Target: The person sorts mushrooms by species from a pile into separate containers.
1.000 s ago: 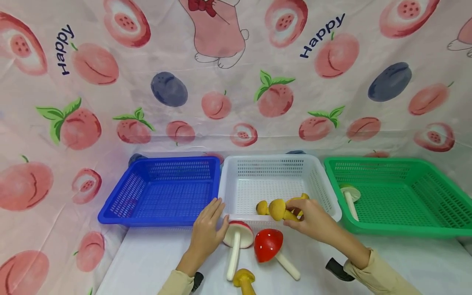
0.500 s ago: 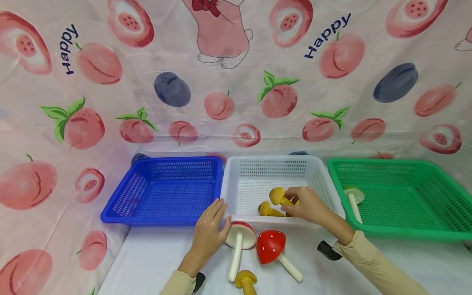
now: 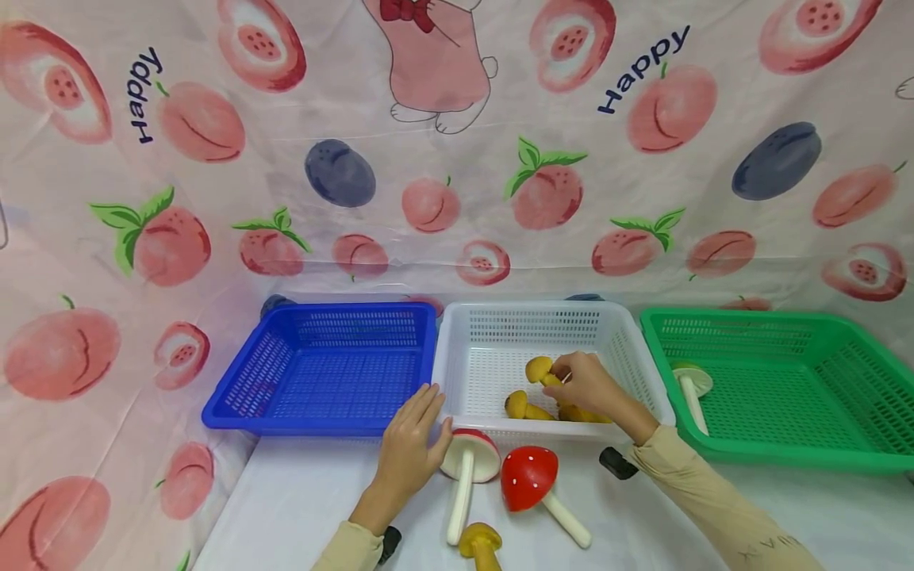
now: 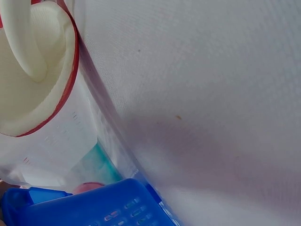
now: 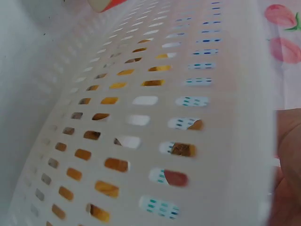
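Right hand (image 3: 584,387) pinches 1 yellow mushroom (image 3: 539,369) by its stem over the white basket (image 3: 489,373), presumably for secure hold. Left hand (image 3: 408,444), fingers extended, grips nothing near the blue basket (image 3: 350,385), possibly bracing.

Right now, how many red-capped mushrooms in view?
2. One red-capped mushroom, pale underside showing, lies beside the left hand; the other, red top showing, lies right of it. Both are on the white table, in front of the white basket.
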A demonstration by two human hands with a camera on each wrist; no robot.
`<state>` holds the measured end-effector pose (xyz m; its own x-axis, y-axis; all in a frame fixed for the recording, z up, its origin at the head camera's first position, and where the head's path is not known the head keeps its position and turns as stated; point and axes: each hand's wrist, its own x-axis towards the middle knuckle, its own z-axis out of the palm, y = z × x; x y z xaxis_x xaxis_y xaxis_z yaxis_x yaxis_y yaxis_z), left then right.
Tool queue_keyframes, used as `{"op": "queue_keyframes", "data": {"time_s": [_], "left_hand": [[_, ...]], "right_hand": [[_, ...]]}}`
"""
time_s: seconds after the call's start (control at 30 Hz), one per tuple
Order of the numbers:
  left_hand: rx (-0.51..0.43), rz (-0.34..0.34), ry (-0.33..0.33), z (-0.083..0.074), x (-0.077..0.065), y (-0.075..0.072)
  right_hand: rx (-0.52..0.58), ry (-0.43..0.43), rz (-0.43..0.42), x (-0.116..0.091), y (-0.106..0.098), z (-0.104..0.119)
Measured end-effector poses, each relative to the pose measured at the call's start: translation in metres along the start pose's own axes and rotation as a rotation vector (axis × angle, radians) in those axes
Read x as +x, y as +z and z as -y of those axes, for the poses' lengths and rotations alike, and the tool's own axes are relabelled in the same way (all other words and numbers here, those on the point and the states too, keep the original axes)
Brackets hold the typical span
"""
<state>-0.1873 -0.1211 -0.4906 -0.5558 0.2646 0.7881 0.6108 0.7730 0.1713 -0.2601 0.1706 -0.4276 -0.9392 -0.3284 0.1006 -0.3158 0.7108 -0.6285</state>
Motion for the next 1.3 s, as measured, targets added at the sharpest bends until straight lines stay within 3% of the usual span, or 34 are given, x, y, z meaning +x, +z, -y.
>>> {"op": "queue_keyframes", "data": {"time_s": [0.27,0.73,1.03,1.3], "left_hand": [[0.007,-0.01,0.006,0.0,0.0,0.001],[0.008,0.006,-0.011,0.0,-0.001,0.0],[0.013,0.009,-0.007,-0.001,-0.001,0.0],[0.004,-0.019,0.013,0.0,-0.002,0.001]], "right_hand": [[-0.002,0.102,0.013,0.013,0.013,-0.003],[-0.079,0.092,0.028,0.023,0.036,-0.008],[-0.122,0.123,0.011,0.021,0.033,-0.007],[-0.061,0.03,-0.015,0.013,0.022,0.001]]}}
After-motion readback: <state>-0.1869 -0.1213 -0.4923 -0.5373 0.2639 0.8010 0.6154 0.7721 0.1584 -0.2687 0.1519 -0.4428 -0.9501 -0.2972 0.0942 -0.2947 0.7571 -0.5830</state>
